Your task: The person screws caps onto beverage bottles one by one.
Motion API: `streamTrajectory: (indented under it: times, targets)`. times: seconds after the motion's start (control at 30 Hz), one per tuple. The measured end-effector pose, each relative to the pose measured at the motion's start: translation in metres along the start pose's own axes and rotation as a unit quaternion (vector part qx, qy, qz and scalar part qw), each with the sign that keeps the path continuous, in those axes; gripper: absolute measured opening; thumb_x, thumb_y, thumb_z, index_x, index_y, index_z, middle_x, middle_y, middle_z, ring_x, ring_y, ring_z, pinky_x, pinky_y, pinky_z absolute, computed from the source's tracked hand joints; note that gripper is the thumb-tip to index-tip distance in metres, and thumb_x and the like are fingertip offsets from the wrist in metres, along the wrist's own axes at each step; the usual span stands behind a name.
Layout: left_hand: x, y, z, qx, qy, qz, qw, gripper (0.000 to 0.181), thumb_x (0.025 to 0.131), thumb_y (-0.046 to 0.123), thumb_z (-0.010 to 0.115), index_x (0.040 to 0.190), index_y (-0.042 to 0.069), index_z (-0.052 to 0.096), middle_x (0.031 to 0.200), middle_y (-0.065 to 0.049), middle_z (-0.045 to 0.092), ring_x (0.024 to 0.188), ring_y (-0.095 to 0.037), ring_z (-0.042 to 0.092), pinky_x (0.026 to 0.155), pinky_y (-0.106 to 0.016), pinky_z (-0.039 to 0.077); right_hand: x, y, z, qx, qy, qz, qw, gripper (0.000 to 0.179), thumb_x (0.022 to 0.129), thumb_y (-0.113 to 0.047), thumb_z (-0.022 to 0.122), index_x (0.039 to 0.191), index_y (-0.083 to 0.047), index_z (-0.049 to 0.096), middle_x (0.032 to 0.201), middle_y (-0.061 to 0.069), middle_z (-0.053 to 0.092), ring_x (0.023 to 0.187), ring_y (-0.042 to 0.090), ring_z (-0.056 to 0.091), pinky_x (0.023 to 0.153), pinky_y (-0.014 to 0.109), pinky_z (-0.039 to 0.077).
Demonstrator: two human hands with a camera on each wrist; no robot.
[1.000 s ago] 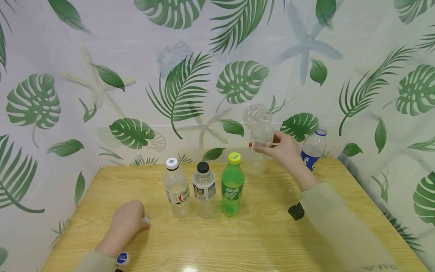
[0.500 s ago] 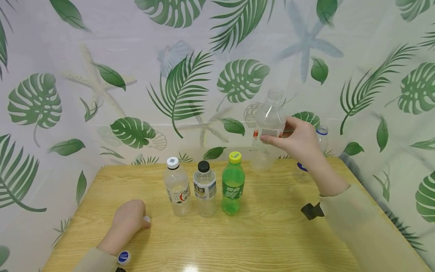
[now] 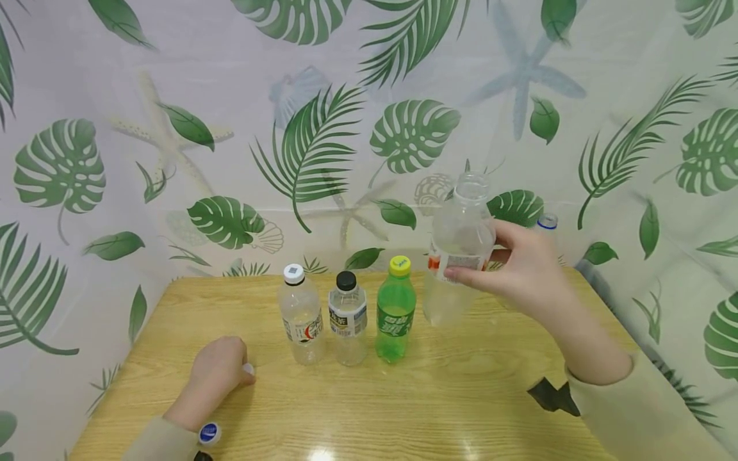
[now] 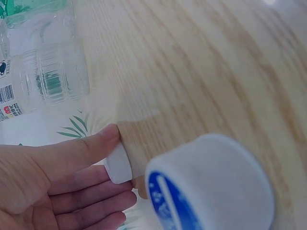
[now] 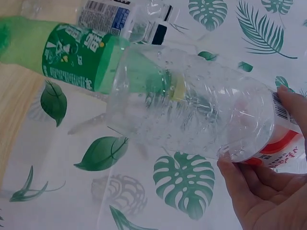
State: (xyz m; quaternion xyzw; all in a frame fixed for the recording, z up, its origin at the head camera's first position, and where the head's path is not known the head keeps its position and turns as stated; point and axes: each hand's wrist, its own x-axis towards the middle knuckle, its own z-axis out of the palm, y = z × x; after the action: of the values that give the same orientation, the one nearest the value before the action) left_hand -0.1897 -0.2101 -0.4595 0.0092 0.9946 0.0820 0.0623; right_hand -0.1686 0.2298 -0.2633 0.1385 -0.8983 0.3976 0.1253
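Note:
My right hand [image 3: 524, 275] grips a clear plastic bottle [image 3: 461, 230] around its red-and-white label, thumb on the near side. The bottle is upright with an uncapped mouth, just right of the green bottle [image 3: 395, 314] with a yellow cap. In the right wrist view, the clear bottle's base [image 5: 129, 91] overlaps the green one. At the table's left, my left hand [image 3: 218, 368] pinches a small white cap [image 4: 118, 165] between thumb and fingers, low at the tabletop. A white cap with a blue top [image 3: 209, 433] lies by the left sleeve.
A white-capped clear bottle [image 3: 301, 320] and a black-capped clear bottle [image 3: 348, 320] stand left of the green one. Behind the right hand shows a blue-ringed bottle mouth [image 3: 546, 222]. A leaf-patterned sheet [image 3: 323, 192] hangs behind the wooden table [image 3: 346, 416].
My right hand has raised the clear bottle from the back of the table, then brought it lower, nearer and slightly right. The left hand has stayed in place with the white cap.

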Motion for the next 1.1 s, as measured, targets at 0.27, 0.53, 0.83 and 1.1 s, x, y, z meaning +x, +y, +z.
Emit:
streamTrajectory:
  times: [0.27,0.53,0.83,1.1]
  targets:
    - [0.001,-0.001,0.001,-0.002,-0.001,-0.003,1.0000,0.037,0.075,0.024,0.097,0.068,0.011,0.063,0.071,-0.001,0.062,0.066,-0.018,0.054,0.060,-0.035,0.050,-0.019,0.000,0.025,0.044,-0.026,-0.028,0.9983,0.059,0.081,-0.018,0.095,0.131,-0.005,0.068,0.124,0.015,0.073,0.109,0.031,0.077,0.086,0.014,0.059]
    - [0.000,-0.002,0.000,-0.002,0.002,0.000,1.0000,0.036,0.075,0.023,0.097,0.069,0.010,0.063,0.071,-0.001,0.062,0.066,-0.019,0.054,0.061,-0.036,0.050,-0.029,0.011,0.059,0.089,-0.046,-0.032,0.9945,0.059,0.078,-0.013,0.096,0.129,-0.003,0.069,0.120,0.013,0.075,0.110,0.028,0.073,0.089,0.019,0.061]
    - [-0.004,0.000,0.000,-0.005,0.013,0.004,0.9999,0.037,0.074,0.023,0.097,0.068,0.011,0.062,0.070,0.000,0.061,0.066,-0.018,0.054,0.061,-0.036,0.051,-0.039,0.023,0.091,0.099,-0.067,-0.042,0.9920,0.060,0.074,-0.017,0.099,0.125,-0.005,0.071,0.114,0.008,0.076,0.104,0.017,0.072,0.088,0.021,0.063]
    - [-0.003,0.001,0.001,-0.009,0.019,-0.002,0.9998,0.036,0.073,0.024,0.097,0.073,0.010,0.064,0.072,-0.001,0.062,0.067,-0.019,0.054,0.065,-0.039,0.053,-0.047,0.037,0.110,0.115,-0.091,-0.017,0.9891,0.063,0.073,-0.017,0.099,0.127,-0.005,0.069,0.119,0.009,0.075,0.110,0.024,0.071,0.092,0.029,0.065]
